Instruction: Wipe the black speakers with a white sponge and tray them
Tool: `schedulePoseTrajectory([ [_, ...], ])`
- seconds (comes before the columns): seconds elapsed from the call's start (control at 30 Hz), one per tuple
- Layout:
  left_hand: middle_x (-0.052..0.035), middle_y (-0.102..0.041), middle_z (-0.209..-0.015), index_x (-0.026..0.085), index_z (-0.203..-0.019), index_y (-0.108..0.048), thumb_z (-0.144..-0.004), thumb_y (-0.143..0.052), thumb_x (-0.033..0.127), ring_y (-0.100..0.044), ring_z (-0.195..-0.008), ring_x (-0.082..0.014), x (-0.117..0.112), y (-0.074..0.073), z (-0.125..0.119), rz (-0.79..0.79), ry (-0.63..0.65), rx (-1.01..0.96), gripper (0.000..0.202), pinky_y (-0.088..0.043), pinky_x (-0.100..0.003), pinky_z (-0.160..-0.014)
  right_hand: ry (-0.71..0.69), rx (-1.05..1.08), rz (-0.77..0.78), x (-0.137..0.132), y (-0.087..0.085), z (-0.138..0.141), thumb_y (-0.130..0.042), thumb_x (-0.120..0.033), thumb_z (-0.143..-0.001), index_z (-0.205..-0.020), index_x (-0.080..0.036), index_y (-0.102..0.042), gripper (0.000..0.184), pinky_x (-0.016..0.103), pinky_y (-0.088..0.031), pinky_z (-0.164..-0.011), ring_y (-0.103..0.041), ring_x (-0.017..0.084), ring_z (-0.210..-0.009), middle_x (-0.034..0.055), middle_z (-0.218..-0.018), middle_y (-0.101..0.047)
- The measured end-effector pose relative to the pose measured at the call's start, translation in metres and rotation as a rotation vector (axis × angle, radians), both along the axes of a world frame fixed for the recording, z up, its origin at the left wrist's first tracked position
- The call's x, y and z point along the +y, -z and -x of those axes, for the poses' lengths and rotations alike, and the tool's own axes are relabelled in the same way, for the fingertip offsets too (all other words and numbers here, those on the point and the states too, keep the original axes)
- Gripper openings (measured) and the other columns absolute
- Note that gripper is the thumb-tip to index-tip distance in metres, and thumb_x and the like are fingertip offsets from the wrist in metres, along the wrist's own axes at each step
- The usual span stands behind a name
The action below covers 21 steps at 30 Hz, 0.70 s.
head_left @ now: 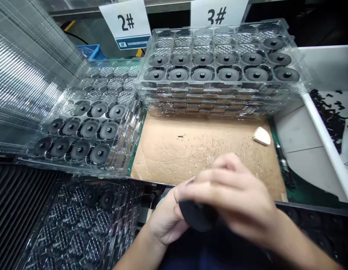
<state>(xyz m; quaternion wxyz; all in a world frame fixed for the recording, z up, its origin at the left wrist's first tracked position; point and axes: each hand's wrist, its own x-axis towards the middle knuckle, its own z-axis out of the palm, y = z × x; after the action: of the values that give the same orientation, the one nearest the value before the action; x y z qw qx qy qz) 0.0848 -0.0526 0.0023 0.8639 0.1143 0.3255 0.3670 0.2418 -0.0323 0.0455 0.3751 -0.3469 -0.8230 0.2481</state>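
Observation:
A black round disc part (198, 216) is tilted between my two hands, low in the middle of the view. My left hand (168, 219) is closed on its left edge, with the fingers partly behind it. Over the disc's upper right side is my right hand (238, 197), blurred, its fingers bent and pressed together at the top edge. Whatever sits within those right fingers is hidden. Beyond both hands lies a brown cardboard sheet (168, 150) with small dark scraps on it.
Stacked clear trays (207, 88) holding grey discs stand at the back. Another tray stack (125, 138) is on the left, with a darker tray (75, 225) below. A cream wedge-shaped piece (262, 136) and a pen-like tool (283, 163) lie right, near a white bin (328, 131) holding black bits.

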Motion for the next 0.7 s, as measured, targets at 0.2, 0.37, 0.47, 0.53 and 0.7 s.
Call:
schedulePoseTrajectory([
  [0.2, -0.0002, -0.071, -0.107, 0.025, -0.105, -0.068, -0.061, -0.081, 0.018, -0.07, -0.091, -0.0216, 0.001, 0.005, 0.007, 0.04, 0.012, -0.198, 0.046, -0.055, -0.024, -0.075, 0.405, -0.004, 0.492, 0.002, 0.054, -0.027, -0.056, -0.028, -0.088, -0.121, -0.028, -0.057, 0.033, 0.027, -0.049, -0.068, -0.061, 0.015, -0.078, 0.0013, -0.095, -0.066],
  [0.37, -0.0053, -0.069, -0.112, 0.02, -0.11, -0.066, -0.055, -0.083, 0.039, -0.068, -0.096, -0.0243, 0.004, 0.009, 0.008, 0.032, -0.029, -0.255, 0.06, -0.057, -0.026, -0.076, 0.524, -0.114, 0.578, -0.023, 0.123, -0.031, -0.047, -0.035, -0.089, -0.109, -0.021, -0.064, 0.03, 0.033, -0.053, -0.069, -0.061, 0.019, -0.08, 0.0083, -0.099, -0.06],
  [0.47, -0.0063, -0.069, -0.111, 0.02, -0.109, -0.066, -0.056, -0.081, 0.04, -0.067, -0.097, -0.0238, 0.005, 0.012, 0.008, 0.058, -0.087, -0.202, 0.059, -0.056, -0.028, -0.079, 0.566, -0.155, 0.561, -0.04, 0.139, -0.031, -0.044, -0.039, -0.09, -0.099, -0.022, -0.069, 0.032, 0.037, -0.052, -0.078, -0.059, 0.024, -0.098, 0.0101, -0.107, -0.056],
  [0.53, -0.0063, -0.069, -0.111, 0.02, -0.108, -0.067, -0.057, -0.08, 0.039, -0.067, -0.098, -0.0233, 0.006, 0.015, 0.006, 0.082, -0.141, -0.153, 0.056, -0.055, -0.028, -0.084, 0.584, -0.181, 0.552, -0.05, 0.142, -0.03, -0.049, -0.044, -0.087, -0.107, -0.022, -0.067, 0.035, 0.038, -0.053, -0.075, -0.059, 0.026, -0.099, 0.0117, -0.112, -0.054],
  [0.7, -0.0063, -0.068, -0.114, 0.019, -0.106, -0.068, -0.061, -0.079, 0.037, -0.065, -0.103, -0.0253, 0.007, 0.023, 0.0, 0.115, -0.252, -0.043, 0.05, -0.052, -0.03, -0.089, 0.651, -0.214, 0.53, -0.048, 0.144, -0.032, -0.044, -0.043, -0.089, -0.108, -0.017, -0.066, 0.038, 0.038, -0.052, -0.065, -0.062, 0.025, -0.08, 0.0128, -0.098, -0.057],
])
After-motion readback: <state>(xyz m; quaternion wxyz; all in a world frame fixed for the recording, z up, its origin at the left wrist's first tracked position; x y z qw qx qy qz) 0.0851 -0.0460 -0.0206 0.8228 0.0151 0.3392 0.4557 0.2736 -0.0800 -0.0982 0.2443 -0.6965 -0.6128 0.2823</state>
